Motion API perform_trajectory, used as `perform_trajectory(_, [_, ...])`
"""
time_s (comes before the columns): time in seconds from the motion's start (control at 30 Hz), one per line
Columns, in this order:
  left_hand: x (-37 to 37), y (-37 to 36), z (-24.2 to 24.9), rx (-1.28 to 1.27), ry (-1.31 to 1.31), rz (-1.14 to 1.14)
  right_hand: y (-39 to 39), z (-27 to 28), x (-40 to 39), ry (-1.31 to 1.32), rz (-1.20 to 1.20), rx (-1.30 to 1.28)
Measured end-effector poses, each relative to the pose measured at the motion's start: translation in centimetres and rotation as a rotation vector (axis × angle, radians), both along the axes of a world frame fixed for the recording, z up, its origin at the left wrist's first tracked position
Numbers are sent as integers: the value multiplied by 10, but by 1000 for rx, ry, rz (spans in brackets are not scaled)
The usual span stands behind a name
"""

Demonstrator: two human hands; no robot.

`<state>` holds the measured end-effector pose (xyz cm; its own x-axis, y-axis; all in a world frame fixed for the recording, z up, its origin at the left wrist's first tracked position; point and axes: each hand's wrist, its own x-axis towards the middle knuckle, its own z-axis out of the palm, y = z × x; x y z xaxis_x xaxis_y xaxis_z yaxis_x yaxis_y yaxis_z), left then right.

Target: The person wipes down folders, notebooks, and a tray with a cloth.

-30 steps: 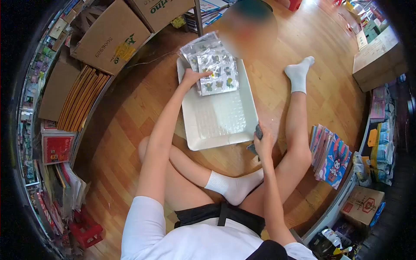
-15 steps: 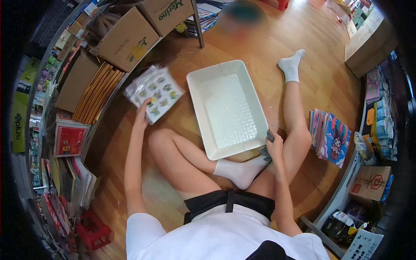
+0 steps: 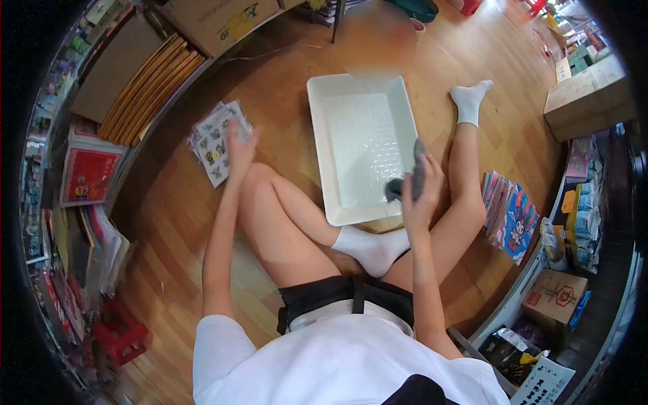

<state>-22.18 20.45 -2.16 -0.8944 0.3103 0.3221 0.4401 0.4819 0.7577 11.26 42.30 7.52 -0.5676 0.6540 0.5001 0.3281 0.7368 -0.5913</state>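
Observation:
A white rectangular tray (image 3: pixel 318 155) lies on the floor in front of my crossed leg, with nothing in it but a wet-looking shine. My right hand (image 3: pixel 422 192) grips a dark grey cloth over the tray's right edge; the cloth (image 3: pixel 394 190) hangs partly over the inside. To the left, a stack of clear-wrapped sticker sheets (image 3: pixel 210 150) rests on the floor. My left hand (image 3: pixel 241 150) is raised beside the stack, its fingers apart and slightly blurred, holding nothing.
Colourful booklets (image 3: pixel 514 226) lie on the floor at the right, beside a shelf with packets and a carton (image 3: pixel 555 297). Brown folders (image 3: pixel 152 91) and a cardboard box fill the left shelf. A red stool (image 3: pixel 120 332) stands at the lower left. Something blurred is beyond the tray.
My left hand has let go of the sticker sheets, which now lie on the floor. My right hand has lifted the grey cloth up over the tray's edge. The view has shifted.

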Motion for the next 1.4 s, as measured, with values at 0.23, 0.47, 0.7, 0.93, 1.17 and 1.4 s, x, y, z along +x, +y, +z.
perform_trajectory(0.23, [70,86,-25,-188,-408,-449,-16,-128,-15,-507,350,-138])
perform_trajectory(0.47, [67,91,-23,29,-603,-620,-10,-134,-80,-409,363,-239])
perform_trajectory(0.7, [52,101,-33,226,-737,-677,54,-177,-251,-234,424,96])
perform_trajectory(0.93, [44,98,-26,72,-645,-629,62,-175,-284,-226,399,-22])
perform_trajectory(1.17, [51,102,-32,-58,-491,-540,-33,-129,-80,-551,870,-441])
perform_trajectory(1.4, [48,101,-20,-67,-522,-582,-2,-162,-137,-414,606,-52])
